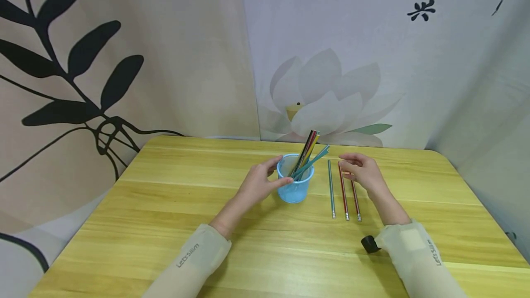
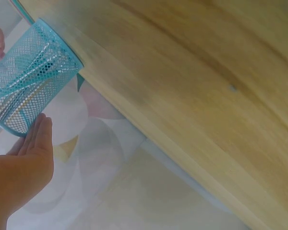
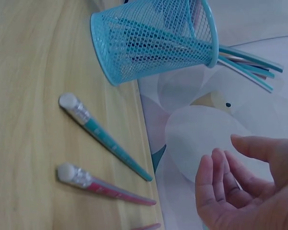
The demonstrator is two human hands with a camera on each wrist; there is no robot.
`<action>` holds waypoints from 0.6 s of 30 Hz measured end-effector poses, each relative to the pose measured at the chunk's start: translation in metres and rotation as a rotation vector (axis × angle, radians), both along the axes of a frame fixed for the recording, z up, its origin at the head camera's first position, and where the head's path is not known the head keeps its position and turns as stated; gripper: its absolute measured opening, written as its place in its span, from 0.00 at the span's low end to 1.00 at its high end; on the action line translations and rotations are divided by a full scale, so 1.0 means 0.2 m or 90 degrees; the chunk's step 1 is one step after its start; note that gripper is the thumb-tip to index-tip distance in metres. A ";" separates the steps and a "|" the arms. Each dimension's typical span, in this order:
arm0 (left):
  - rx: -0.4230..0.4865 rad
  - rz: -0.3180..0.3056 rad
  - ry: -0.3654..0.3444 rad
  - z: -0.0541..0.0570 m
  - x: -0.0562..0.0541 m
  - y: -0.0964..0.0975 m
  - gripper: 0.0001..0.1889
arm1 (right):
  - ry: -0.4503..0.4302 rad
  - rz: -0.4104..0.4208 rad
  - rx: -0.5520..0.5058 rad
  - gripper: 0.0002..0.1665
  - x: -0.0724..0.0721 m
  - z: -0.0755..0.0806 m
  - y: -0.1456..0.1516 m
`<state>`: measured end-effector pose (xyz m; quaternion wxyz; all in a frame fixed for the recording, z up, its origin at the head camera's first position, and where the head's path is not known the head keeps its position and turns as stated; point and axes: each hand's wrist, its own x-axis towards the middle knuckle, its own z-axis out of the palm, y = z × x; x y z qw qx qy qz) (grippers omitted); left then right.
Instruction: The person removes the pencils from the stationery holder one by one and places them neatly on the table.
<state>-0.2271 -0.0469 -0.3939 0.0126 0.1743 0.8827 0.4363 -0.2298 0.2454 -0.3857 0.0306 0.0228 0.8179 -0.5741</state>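
A light-blue mesh pencil cup (image 1: 295,193) stands upright, holding dark, red and yellow pencils (image 1: 313,144) plus several teal ones (image 1: 319,155) leaning right. My left hand (image 1: 262,179) holds the cup near its rim, thumb in front and fingers on the far left side; the left wrist view shows those fingers (image 2: 41,136) against the mesh. To the cup's right lie a teal pencil (image 1: 331,192), a red pencil (image 1: 344,197) and a darker red pencil (image 1: 355,201), eraser ends towards me. Over the far ends of the red pencils hovers my right hand (image 1: 363,171), fingers loosely bent, nothing between them and the thumb.
The wooden table (image 1: 165,206) ends at a patterned cloth backdrop (image 1: 198,59) behind the cup. Another cloth (image 1: 492,128) hangs along the right side. A small black object (image 1: 370,244) sits at the right sleeve's cuff (image 1: 397,238).
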 end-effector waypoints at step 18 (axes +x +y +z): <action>-0.002 -0.002 -0.003 -0.01 -0.01 0.00 0.40 | 0.033 0.036 -0.003 0.27 0.04 0.07 -0.08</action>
